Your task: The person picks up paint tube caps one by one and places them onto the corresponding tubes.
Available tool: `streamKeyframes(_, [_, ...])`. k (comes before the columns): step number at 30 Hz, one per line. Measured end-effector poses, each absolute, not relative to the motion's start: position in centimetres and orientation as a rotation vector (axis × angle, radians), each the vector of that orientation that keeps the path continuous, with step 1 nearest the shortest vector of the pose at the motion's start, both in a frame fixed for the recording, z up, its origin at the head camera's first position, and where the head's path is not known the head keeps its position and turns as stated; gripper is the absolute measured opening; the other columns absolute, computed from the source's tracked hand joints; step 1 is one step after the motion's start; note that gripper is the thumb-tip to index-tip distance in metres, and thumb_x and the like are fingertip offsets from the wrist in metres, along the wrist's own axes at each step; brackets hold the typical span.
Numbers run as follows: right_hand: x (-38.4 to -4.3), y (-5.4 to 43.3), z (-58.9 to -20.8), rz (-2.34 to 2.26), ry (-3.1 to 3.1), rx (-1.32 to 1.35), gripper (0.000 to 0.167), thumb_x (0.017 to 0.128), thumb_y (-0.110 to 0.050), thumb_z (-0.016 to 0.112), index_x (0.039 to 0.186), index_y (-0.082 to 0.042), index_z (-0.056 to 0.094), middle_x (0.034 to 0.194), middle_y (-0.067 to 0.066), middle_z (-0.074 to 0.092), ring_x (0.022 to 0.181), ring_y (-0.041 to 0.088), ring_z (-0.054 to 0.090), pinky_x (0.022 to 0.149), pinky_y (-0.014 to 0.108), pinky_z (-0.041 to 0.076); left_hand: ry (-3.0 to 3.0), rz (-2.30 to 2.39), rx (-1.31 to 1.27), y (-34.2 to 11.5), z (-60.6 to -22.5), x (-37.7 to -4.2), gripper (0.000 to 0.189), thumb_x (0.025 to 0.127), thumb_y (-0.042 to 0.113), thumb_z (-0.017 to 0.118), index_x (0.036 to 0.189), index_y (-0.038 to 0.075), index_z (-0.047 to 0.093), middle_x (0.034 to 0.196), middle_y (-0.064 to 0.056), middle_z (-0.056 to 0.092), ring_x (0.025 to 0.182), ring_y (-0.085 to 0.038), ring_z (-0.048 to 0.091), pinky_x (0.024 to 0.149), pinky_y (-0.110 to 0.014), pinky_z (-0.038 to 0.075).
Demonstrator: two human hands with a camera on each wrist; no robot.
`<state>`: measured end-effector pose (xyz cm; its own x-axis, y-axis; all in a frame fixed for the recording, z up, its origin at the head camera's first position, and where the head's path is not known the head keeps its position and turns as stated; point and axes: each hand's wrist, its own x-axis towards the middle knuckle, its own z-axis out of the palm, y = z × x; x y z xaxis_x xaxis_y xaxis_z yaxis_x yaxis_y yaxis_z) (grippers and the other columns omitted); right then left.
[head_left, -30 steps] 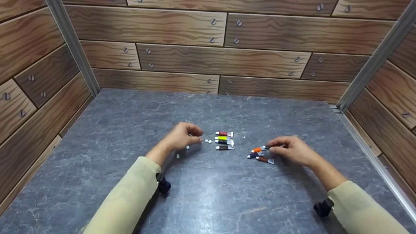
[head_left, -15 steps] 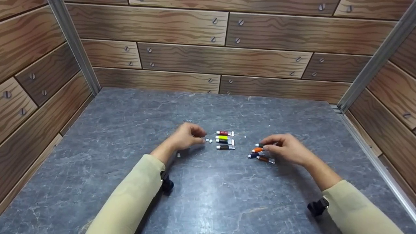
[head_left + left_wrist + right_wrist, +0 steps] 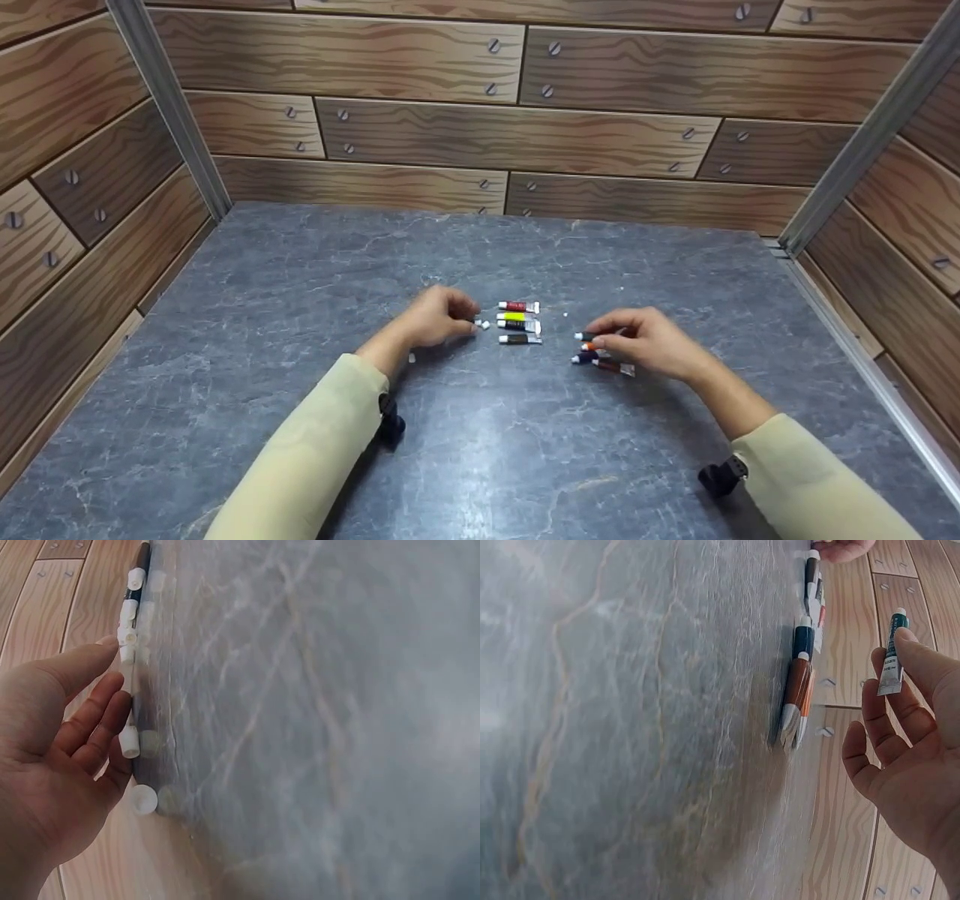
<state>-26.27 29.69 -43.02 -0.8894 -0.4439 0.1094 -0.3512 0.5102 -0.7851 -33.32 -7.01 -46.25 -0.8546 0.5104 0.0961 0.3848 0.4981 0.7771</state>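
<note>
Hands (image 3: 442, 319) (image 3: 646, 343) closer together, green tube (image 3: 892, 652) shifted leftward

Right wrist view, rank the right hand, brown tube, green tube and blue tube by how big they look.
1. Right hand
2. Brown tube and green tube: too alike to rank; one may be nearer the camera
3. Blue tube, partly hidden

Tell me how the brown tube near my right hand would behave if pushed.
The brown tube will probably resist rolling, since its silver end looks flattened. It's likely light, being much smaller than the right hand. It may bump the neighbouring blue tube.
</note>
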Motion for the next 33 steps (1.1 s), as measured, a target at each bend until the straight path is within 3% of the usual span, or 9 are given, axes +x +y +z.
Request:
streamKeyframes(9, [-26.2,29.3,-43.1,-1.322,2.628,-0.738,0.020,0.098,-0.011,0.077,0.116,-0.002,0.079,0.106,0.012,0.077,0.080,0.016,0.067,0.068,0.022,0.055,2.652,1.190,0.769,-6.6,-46.6,-33.5,0.019,0.092,0.010,0.082,0.108,0.001,0.079,0.098,-0.005,0.078,0.088,-0.013,0.068,0.087,-0.033,0.056])
streamKeyframes(17, [-26.3,28.9,-43.2,-1.329,2.587,-0.703,0.022,0.098,-0.010,0.077,0.117,0.000,0.078,0.104,0.017,0.076,0.073,0.017,0.068,0.060,0.025,0.056,2.689,1.152,0.768,-6.2,-46.8,-33.6,0.014,0.093,0.011,0.081,0.105,0.003,0.079,0.096,-0.004,0.078,0.086,-0.010,0.066,0.086,-0.032,0.056])
streamKeyframes(33, [-26.0,28.4,-43.1,-1.313,2.593,-0.693,0.021,0.098,-0.012,0.078,0.116,-0.003,0.079,0.107,0.014,0.077,0.078,0.015,0.066,0.065,0.022,0.054,2.715,1.106,0.805,-5.8,-46.6,-33.4,0.007,0.094,0.008,0.079,0.098,0.003,0.079,0.088,-0.003,0.075,0.078,-0.006,0.061,0.079,-0.029,0.055])
